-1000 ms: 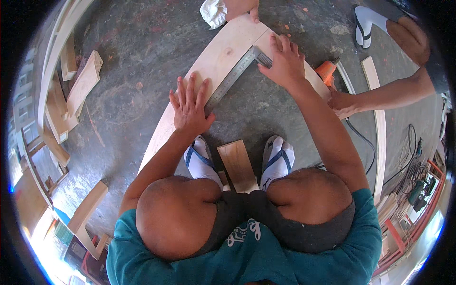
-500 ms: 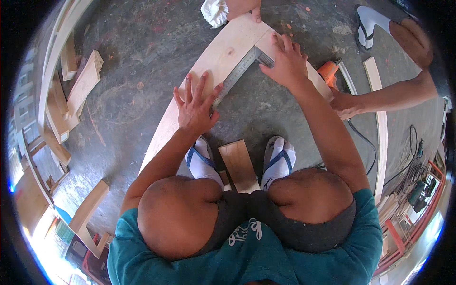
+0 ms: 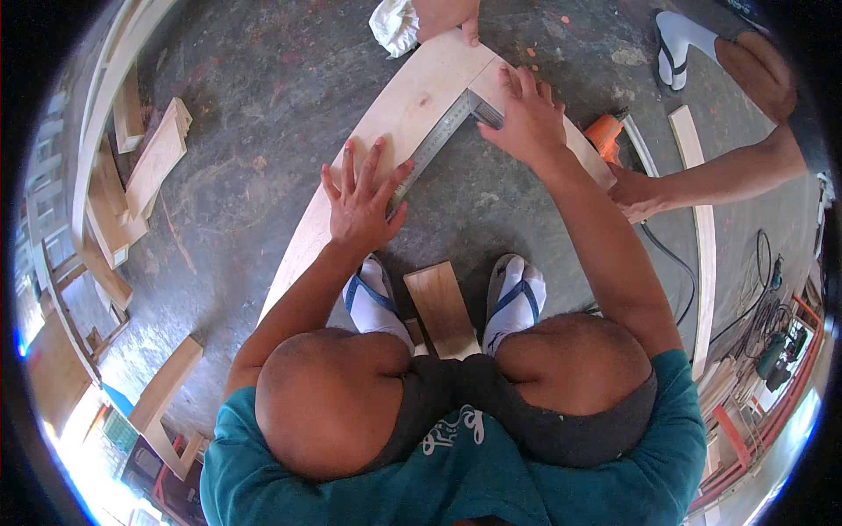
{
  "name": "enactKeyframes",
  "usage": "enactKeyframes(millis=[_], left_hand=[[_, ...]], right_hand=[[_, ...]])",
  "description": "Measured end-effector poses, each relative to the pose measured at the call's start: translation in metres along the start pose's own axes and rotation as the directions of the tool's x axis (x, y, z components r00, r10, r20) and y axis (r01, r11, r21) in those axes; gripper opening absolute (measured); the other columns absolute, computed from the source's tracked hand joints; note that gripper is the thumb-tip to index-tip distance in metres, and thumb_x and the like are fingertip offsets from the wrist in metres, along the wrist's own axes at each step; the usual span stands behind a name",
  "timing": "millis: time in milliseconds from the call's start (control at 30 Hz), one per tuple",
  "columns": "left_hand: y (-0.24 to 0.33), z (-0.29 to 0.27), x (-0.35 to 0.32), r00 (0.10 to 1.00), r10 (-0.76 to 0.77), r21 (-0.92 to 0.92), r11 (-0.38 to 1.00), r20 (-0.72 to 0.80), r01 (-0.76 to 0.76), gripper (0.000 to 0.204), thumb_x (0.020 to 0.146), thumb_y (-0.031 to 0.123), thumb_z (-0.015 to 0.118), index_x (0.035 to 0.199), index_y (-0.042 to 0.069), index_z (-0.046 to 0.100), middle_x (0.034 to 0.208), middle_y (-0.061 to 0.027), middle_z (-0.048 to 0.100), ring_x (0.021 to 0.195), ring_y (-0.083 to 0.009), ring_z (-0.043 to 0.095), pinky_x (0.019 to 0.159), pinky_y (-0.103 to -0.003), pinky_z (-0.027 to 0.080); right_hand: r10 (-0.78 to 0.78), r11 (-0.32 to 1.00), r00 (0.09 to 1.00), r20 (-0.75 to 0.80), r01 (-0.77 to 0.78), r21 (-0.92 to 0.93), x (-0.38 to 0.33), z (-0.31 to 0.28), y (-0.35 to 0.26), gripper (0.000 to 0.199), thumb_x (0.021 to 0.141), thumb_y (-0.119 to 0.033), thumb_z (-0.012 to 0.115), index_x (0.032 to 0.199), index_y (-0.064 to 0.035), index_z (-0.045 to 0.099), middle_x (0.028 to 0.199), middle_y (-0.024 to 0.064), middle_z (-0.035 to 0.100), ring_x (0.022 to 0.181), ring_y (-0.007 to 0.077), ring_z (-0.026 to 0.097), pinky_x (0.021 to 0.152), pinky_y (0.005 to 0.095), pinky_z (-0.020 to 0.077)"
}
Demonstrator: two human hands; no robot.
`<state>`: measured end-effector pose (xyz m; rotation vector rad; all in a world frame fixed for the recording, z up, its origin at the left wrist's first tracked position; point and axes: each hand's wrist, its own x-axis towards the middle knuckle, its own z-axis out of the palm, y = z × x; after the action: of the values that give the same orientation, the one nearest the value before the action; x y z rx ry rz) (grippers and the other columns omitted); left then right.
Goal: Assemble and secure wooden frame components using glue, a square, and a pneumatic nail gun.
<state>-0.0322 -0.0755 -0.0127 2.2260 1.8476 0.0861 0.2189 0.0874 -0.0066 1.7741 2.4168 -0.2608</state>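
Observation:
Two pale wooden boards meet in a corner ahead of me, the left board (image 3: 421,96) and the right board (image 3: 586,153). A metal try square (image 3: 438,138) lies in the inside angle of that corner. My left hand (image 3: 361,203) rests on the left board with fingers spread, its fingertips and thumb by the near end of the square's blade. Across the right board lie the fingers of my right hand (image 3: 531,123). Its thumb reaches to the square's short arm, part of which the hand covers.
Another person's hand (image 3: 633,195) touches the right board's end beside an orange power tool (image 3: 603,136) with a hose. At the top, a hand (image 3: 447,16) near a white cloth (image 3: 394,26) presses the corner. A wood block (image 3: 441,302) lies between my feet; offcuts (image 3: 158,158) lie left.
The boards and square have shifted very slightly toward me in the picture. Both my hands keep their places, and the other person's hands stay put.

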Motion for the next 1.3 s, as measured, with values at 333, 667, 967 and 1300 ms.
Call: enactKeyframes(millis=[333, 667, 967, 1300], left_hand=[[-0.025, 0.004, 0.007, 0.973, -0.115, -0.136, 0.987, -0.200, 0.088, 0.085, 0.078, 0.040, 0.074, 0.151, 0.018, 0.036, 0.161, -0.0132, 0.025, 0.146, -0.0390, 0.028, 0.110, -0.057, 0.031], [-0.032, 0.006, 0.003, 0.983, -0.110, -0.121, 0.988, -0.149, 0.092, 0.078, 0.079, 0.037, 0.072, 0.146, 0.015, 0.040, 0.159, -0.0139, 0.029, 0.137, -0.0372, 0.041, 0.105, -0.051, 0.039], [-0.032, 0.004, 0.003, 0.982, -0.093, -0.093, 0.993, -0.165, 0.078, 0.072, 0.079, 0.036, 0.073, 0.142, 0.016, 0.045, 0.158, -0.0124, 0.031, 0.131, -0.0363, 0.046, 0.101, -0.049, 0.042], [-0.030, 0.003, 0.005, 0.980, -0.107, -0.102, 0.991, -0.169, 0.091, 0.071, 0.078, 0.035, 0.073, 0.141, 0.016, 0.046, 0.158, -0.0115, 0.033, 0.129, -0.0363, 0.047, 0.101, -0.049, 0.042]], right_hand=[[-0.015, 1.000, 0.999, -0.044, 0.015, -0.001, 0.000, 0.003, 0.003, 0.097, 0.076, -0.050, 0.077, 0.153, -0.0130, 0.031, 0.147, 0.0121, 0.035, 0.132, 0.0389, 0.042, 0.100, 0.0653, 0.0419], [-0.009, 1.000, 1.000, -0.010, 0.009, -0.003, 0.000, 0.000, 0.002, 0.098, 0.076, -0.053, 0.076, 0.154, -0.0138, 0.030, 0.145, 0.0125, 0.036, 0.131, 0.0387, 0.042, 0.101, 0.0652, 0.0419], [-0.010, 1.000, 1.000, -0.017, 0.010, -0.013, 0.000, 0.003, 0.001, 0.098, 0.076, -0.053, 0.076, 0.154, -0.0138, 0.030, 0.149, 0.0134, 0.034, 0.132, 0.0393, 0.041, 0.102, 0.0650, 0.0414], [-0.031, 0.999, 0.997, -0.076, 0.028, -0.034, 0.000, 0.009, 0.004, 0.098, 0.075, -0.052, 0.076, 0.153, -0.0126, 0.031, 0.147, 0.0131, 0.034, 0.130, 0.0390, 0.043, 0.095, 0.0625, 0.0467]])
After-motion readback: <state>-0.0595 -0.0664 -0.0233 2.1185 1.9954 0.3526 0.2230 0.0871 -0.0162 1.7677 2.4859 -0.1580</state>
